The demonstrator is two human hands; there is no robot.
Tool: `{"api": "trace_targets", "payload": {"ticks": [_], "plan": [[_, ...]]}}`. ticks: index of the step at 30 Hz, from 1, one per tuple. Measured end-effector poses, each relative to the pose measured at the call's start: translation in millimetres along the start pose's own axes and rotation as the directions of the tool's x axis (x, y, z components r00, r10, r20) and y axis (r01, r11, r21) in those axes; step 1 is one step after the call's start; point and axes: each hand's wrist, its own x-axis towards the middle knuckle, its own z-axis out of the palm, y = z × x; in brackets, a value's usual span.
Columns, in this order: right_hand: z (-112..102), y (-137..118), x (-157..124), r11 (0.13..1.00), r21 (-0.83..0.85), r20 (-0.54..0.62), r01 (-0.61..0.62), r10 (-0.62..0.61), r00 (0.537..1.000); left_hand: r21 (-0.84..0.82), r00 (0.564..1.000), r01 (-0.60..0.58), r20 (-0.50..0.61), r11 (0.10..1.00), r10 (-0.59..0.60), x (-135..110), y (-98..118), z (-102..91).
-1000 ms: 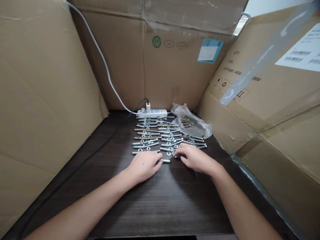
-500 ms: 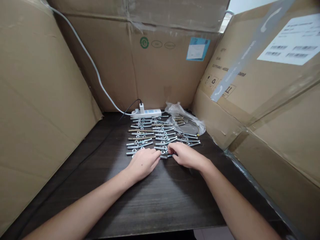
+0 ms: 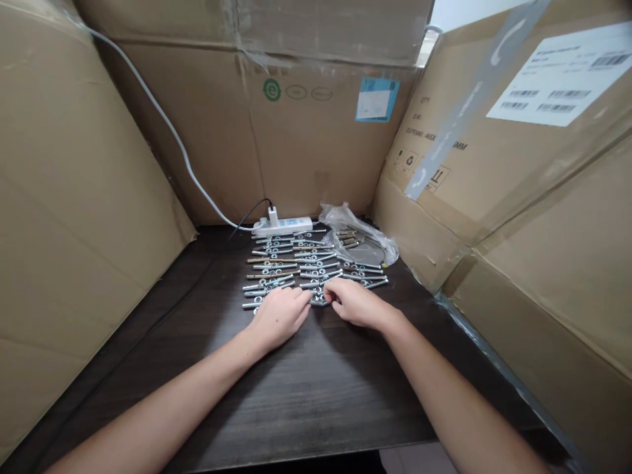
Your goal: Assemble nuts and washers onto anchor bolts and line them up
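Note:
Rows of metal bolts with loose washers and nuts (image 3: 316,267) lie across the dark table (image 3: 276,395). At the front of the rows my left hand (image 3: 280,316) rests palm down, its fingers bent and pressed together. It covers part of the front left row; what is under its fingertips is hidden. Between the two hands a silvery bolt (image 3: 318,303) lies crosswise. My right hand (image 3: 353,303) has its thumb and curled fingers closed at the right end of this bolt, hiding that end. Another bolt (image 3: 249,306) sticks out left of my left hand.
A white power strip (image 3: 284,226) with a plugged-in adapter stands at the back. To its right lies a clear plastic bag (image 3: 363,234) with brass-coloured bolts by it. Cardboard walls (image 3: 306,158) rise on three sides. A black cable (image 3: 182,306) crosses the left of the table.
The whole view has shifted slightly. My right hand has drawn a little closer to my left hand, and the bolt between them shows less of its length.

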Motion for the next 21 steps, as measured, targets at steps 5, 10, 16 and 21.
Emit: {"api": "trace_targets", "payload": {"ticks": [5,10,16,21], "plan": [[-7.5,0.4,1.4,0.999,0.037,-0.117,0.024,-0.019,0.993,-0.02,0.988,-0.135,0.075,0.991,0.137,-0.9,24.8,-10.0],[-12.8,3.6,3.5,1.0,0.027,-0.243,-0.01,0.016,0.97,-0.107,0.943,-0.279,0.155,0.954,0.293,9.4,49.3,-7.5],[-14.3,6.7,4.0,0.999,0.013,-0.263,-0.044,0.046,0.964,-0.131,0.953,-0.246,0.148,0.96,0.264,17.6,48.4,-1.7],[-17.8,3.8,3.3,0.999,-0.004,-0.264,-0.04,0.037,0.964,-0.165,0.98,-0.141,0.116,0.976,0.161,13.6,33.8,-11.4]]}}
